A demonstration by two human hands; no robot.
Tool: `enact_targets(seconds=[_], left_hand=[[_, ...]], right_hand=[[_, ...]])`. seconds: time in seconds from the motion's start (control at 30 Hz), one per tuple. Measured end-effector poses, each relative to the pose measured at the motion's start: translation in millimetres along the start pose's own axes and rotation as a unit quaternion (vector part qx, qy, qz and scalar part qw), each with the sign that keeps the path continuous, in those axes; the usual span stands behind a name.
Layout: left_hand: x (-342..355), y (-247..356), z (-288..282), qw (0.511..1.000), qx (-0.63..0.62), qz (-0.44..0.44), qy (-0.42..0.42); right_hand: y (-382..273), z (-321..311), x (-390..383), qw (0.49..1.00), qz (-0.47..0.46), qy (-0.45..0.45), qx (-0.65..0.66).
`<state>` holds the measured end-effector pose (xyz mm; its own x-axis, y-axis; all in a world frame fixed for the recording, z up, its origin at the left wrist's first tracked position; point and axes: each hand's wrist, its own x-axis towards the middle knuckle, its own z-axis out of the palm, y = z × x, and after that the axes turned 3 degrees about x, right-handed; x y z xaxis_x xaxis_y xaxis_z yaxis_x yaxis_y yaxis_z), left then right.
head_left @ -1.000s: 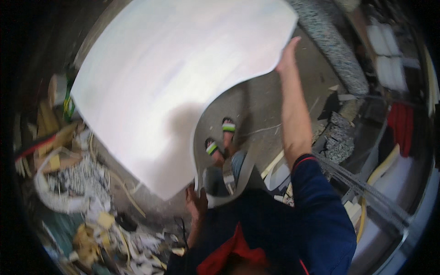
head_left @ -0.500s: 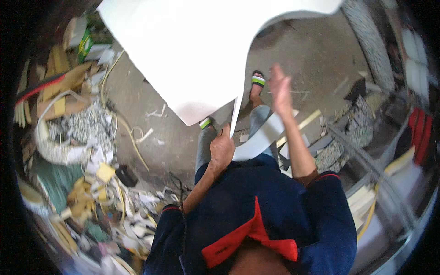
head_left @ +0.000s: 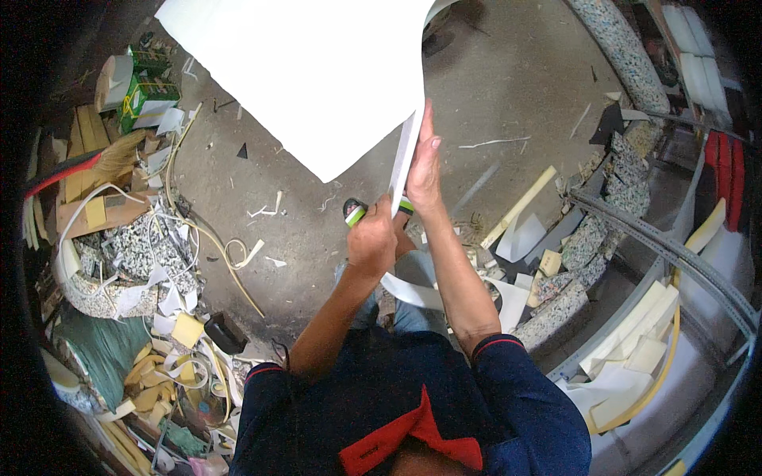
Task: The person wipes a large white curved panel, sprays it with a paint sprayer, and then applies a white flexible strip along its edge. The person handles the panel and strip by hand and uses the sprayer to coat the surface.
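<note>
A large white sheet (head_left: 317,87), flexible and foam-like, spans the upper middle of the view, its pointed lower corner hanging over the floor. Along its right edge runs a narrow white strip (head_left: 406,163). My left hand (head_left: 373,242) is closed round the strip's near end. Against the strip's right side lies my right hand (head_left: 425,170), fingers stretched forward and thumb near the edge. Below the hands, a loose white band (head_left: 417,293) curves across my lap; whether it is the same strip is hidden by my left hand.
Offcuts and speckled foam scraps (head_left: 131,246) heap up on the left, beside a red-handled broom (head_left: 111,159) and a green package (head_left: 147,99). Speckled foam rolls (head_left: 627,55) and a metal rail (head_left: 667,246) stand on the right. Thin scraps litter the concrete floor (head_left: 508,103).
My right hand has come in from the right, where it was raised apart, and now lies along the strip. The sheet's corner has shifted up slightly. My left hand keeps its hold.
</note>
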<state>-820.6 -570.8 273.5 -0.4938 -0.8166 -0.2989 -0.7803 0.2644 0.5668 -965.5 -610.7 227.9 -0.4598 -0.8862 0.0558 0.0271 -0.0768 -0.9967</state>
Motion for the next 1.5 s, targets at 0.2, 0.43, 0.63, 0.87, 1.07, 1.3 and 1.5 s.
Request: enact_targets(seconds=[0.2, 0.43, 0.63, 0.87, 1.07, 1.3, 1.5], left_hand=[[-14, -28, -5, 0.998, -0.001, -0.003, 0.057], [-34, -52, -25, 0.998, 0.019, 0.025, 0.056], [-40, -83, -49, 0.993, 0.002, 0.111, 0.047], [-37, -108, -77, 0.986, 0.021, 0.167, -0.002], [-33, -109, -94, 0.980, -0.005, 0.196, -0.036], [-36, -95, -99, 0.983, -0.028, 0.172, -0.056], [-29, -104, -110, 0.986, 0.010, 0.155, -0.058]], right_hand=[[12, 21, -2, 0.998, -0.045, 0.027, -0.018], [14, 38, 3, 0.995, -0.076, 0.057, -0.040], [2, 52, 5, 0.994, -0.056, 0.090, -0.014], [-15, 69, 1, 0.991, -0.047, 0.118, 0.044], [-7, 73, -1, 0.986, -0.052, 0.147, 0.052], [7, 71, 2, 0.981, -0.059, 0.177, 0.055], [13, 79, 4, 0.976, -0.079, 0.195, 0.050]])
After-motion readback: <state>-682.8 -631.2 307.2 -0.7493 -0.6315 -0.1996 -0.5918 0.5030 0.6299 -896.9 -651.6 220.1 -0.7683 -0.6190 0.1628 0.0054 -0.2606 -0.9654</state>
